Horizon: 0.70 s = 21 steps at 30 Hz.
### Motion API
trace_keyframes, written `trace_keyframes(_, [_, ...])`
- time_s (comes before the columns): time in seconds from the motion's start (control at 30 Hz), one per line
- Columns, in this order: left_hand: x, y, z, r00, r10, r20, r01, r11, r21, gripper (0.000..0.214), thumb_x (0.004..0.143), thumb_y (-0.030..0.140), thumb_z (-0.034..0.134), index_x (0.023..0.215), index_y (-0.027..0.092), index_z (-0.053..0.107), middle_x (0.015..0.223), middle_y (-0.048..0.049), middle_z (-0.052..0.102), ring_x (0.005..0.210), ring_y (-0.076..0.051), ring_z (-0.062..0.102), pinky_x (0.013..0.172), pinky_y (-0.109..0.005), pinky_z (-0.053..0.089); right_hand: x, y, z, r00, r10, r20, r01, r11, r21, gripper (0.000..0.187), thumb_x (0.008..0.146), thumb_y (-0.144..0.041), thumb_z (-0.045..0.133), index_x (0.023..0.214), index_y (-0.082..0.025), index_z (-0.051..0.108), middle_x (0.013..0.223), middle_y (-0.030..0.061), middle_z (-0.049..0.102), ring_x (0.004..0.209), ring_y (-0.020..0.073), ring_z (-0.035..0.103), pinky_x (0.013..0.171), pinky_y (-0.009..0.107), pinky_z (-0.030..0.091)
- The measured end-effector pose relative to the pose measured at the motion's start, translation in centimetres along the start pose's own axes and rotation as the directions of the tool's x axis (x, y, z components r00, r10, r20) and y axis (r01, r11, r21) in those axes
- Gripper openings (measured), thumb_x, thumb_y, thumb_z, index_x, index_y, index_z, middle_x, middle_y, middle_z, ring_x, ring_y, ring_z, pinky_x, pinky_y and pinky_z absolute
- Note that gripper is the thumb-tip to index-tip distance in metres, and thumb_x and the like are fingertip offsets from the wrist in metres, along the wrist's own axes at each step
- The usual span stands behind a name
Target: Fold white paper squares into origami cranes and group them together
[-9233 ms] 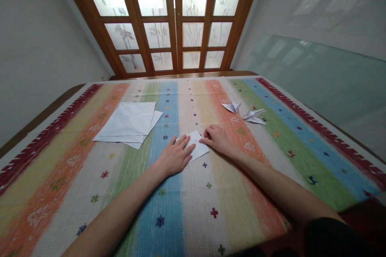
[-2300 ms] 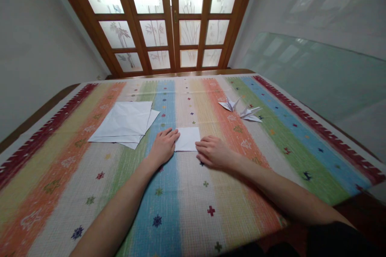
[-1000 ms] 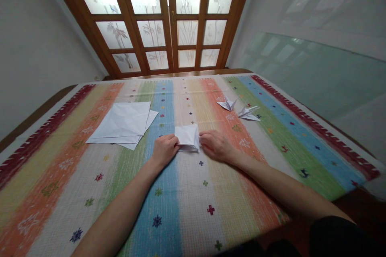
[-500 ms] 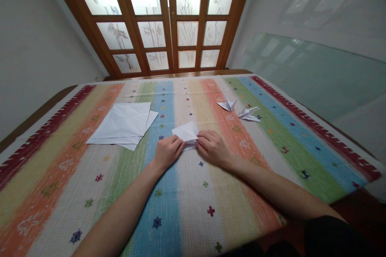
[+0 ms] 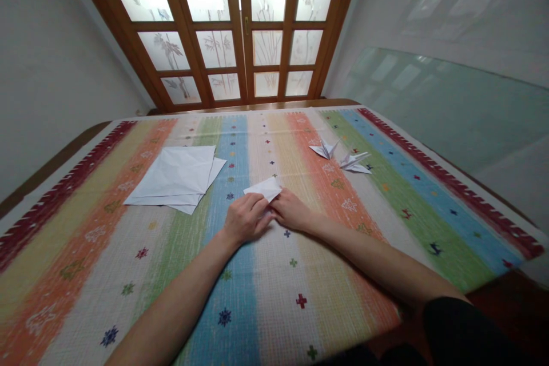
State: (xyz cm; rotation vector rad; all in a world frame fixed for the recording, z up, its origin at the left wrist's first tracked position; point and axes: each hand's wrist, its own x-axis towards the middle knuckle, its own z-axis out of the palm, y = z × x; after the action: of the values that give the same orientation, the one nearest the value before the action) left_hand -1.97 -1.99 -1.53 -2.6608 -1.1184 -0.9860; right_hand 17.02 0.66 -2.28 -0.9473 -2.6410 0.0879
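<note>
A small folded sheet of white paper point(image 5: 265, 189) lies on the striped tablecloth, right in front of me. My left hand point(image 5: 247, 216) is closed over its near left side, fingers bent and thumb reaching right. From the other side my right hand point(image 5: 290, 209) grips the paper's right edge, fingertips close to those of the left. The paper's near part is hidden under both hands. Beyond them to the right sit two folded paper cranes, one farther back point(image 5: 326, 150) and one nearer point(image 5: 355, 162).
A loose stack of white paper squares point(image 5: 175, 174) lies left of my hands. The striped tablecloth point(image 5: 274, 309) covers the table. Wooden glazed doors point(image 5: 240, 63) stand behind the far edge, and a pale glass panel point(image 5: 450, 108) leans along the right wall.
My left hand has turned and slid further over the paper, its thumb now near the right hand. My right hand has shifted slightly left and nearer. The stack and the cranes stay put.
</note>
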Motion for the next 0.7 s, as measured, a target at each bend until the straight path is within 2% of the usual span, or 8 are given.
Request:
trace_keyframes(0.1, [-0.2, -1.2, 0.3, 0.986, -0.168, -0.015, 0.163, 0.974, -0.154, 0.068, 0.083, 0.059, 0.057, 0.133, 0.014, 0.043, 0.126, -0.0186, 0.058, 0.117, -0.031, 0.055, 0.098, -0.047, 0.043, 0.4, 0.2, 0.3, 0.998, -0.027, 0.055, 0.03, 0.998, -0.051, 0.018, 0.085, -0.02, 0.056, 0.096, -0.011, 0.067, 0.104, 0.0166, 0.067, 0.102, 0.0284, 0.056, 0.091, 0.044, 0.043])
trace_keyframes(0.17, [-0.3, -2.1, 0.6, 0.952, -0.301, 0.063, 0.307, 0.921, -0.242, 0.08, 0.084, 0.057, 0.057, 0.145, 0.015, 0.026, 0.138, -0.021, 0.049, 0.123, -0.032, 0.053, 0.101, -0.049, 0.041, 0.7, 0.3, 0.3, 0.995, -0.047, 0.084, 0.052, 0.997, -0.063, 0.022, 0.087, -0.021, 0.052, 0.1, -0.011, 0.066, 0.107, 0.0163, 0.066, 0.104, 0.0283, 0.055, 0.091, 0.045, 0.043])
trace_keyframes(0.2, [-0.4, -2.4, 0.7, 0.938, -0.331, 0.107, 0.348, 0.894, -0.281, 0.084, 0.084, 0.055, 0.058, 0.148, 0.016, 0.02, 0.141, -0.0218, 0.045, 0.123, -0.031, 0.053, 0.102, -0.049, 0.042, 0.9, 0.3, 0.3, 0.995, -0.052, 0.087, 0.057, 0.996, -0.065, 0.023, 0.087, -0.021, 0.052, 0.103, -0.011, 0.065, 0.11, 0.0162, 0.066, 0.105, 0.0281, 0.055, 0.09, 0.045, 0.043])
trace_keyframes(0.27, [-0.4, -2.8, 0.7, 0.926, -0.336, 0.172, 0.375, 0.87, -0.319, 0.091, 0.082, 0.053, 0.063, 0.15, 0.017, 0.014, 0.145, -0.0227, 0.042, 0.125, -0.032, 0.052, 0.103, -0.05, 0.041, 1.2, 0.3, 0.3, 0.995, -0.045, 0.087, 0.051, 0.996, -0.077, 0.025, 0.088, -0.025, 0.052, 0.106, -0.013, 0.064, 0.114, 0.0165, 0.064, 0.106, 0.0286, 0.053, 0.089, 0.044, 0.043])
trace_keyframes(0.37, [-0.3, -2.6, 0.5, 0.931, -0.305, 0.2, 0.353, 0.89, -0.288, 0.102, 0.071, 0.051, 0.074, 0.149, 0.017, 0.017, 0.145, -0.0223, 0.042, 0.131, -0.034, 0.046, 0.106, -0.051, 0.038, 1.5, 0.3, 0.2, 0.994, -0.014, 0.106, 0.025, 0.995, -0.1, 0.025, 0.086, -0.028, 0.054, 0.104, -0.013, 0.063, 0.114, 0.0177, 0.063, 0.106, 0.0306, 0.051, 0.086, 0.045, 0.045])
trace_keyframes(0.47, [0.0, -2.2, 0.3, 0.931, -0.305, 0.2, 0.347, 0.91, -0.226, 0.105, 0.066, 0.046, 0.079, 0.148, 0.018, 0.02, 0.143, -0.0203, 0.046, 0.129, -0.032, 0.05, 0.104, -0.049, 0.042, 1.4, 0.4, 0.0, 0.995, -0.006, 0.102, 0.012, 0.998, -0.055, 0.03, 0.085, -0.024, 0.054, 0.11, -0.01, 0.06, 0.117, 0.0194, 0.06, 0.108, 0.0315, 0.05, 0.089, 0.047, 0.045])
trace_keyframes(0.6, [0.2, -2.1, 0.5, 0.92, -0.351, 0.176, 0.379, 0.912, -0.159, 0.091, 0.073, 0.038, 0.075, 0.146, 0.019, 0.024, 0.134, -0.0174, 0.055, 0.121, -0.029, 0.056, 0.098, -0.045, 0.046, 0.7, 0.5, -0.6, 0.999, 0.02, 0.044, -0.024, 0.993, 0.114, 0.039, 0.083, -0.017, 0.05, 0.122, -0.01, 0.05, 0.12, 0.0188, 0.059, 0.106, 0.0277, 0.054, 0.091, 0.045, 0.045])
trace_keyframes(0.7, [0.2, -2.3, 0.9, 0.913, -0.374, 0.162, 0.396, 0.909, -0.13, 0.085, 0.077, 0.037, 0.072, 0.145, 0.017, 0.027, 0.125, -0.0159, 0.061, 0.114, -0.029, 0.059, 0.096, -0.045, 0.046, 0.1, 0.7, -1.3, 0.999, 0.028, 0.019, -0.032, 0.969, 0.246, 0.049, 0.076, -0.01, 0.048, 0.124, -0.014, 0.046, 0.12, 0.0162, 0.06, 0.103, 0.0257, 0.057, 0.091, 0.044, 0.047])
